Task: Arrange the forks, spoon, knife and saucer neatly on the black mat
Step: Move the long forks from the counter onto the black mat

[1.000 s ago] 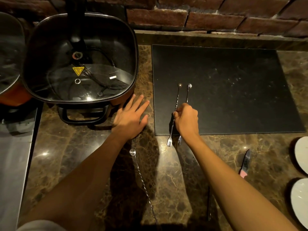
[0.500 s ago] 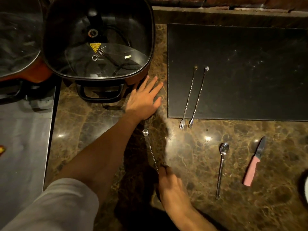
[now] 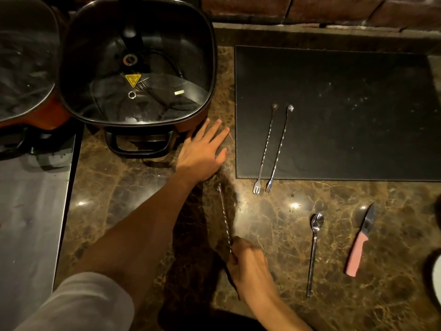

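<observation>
The person's right hand (image 3: 248, 263) is pinching the near end of a long twisted-stem steel fork (image 3: 224, 217) lying on the brown marble counter (image 3: 143, 187), near the black rectangular mat (image 3: 358, 91) but off it. The left hand (image 3: 202, 154) is resting flat and open on the counter, gripping nothing. That fork looks light, stiff and thin, likely slippery on polished stone, so pinching the twisted stem seems the surest hold. Counting: two matching forks (image 3: 270, 149) are lying side by side on the mat, tines overhanging its near edge; one steel spoon (image 3: 314, 249) and one pink-handled knife (image 3: 360, 242) are waiting on the counter. A white rim (image 3: 435, 280) at the right edge may be the saucer; I cannot tell.
</observation>
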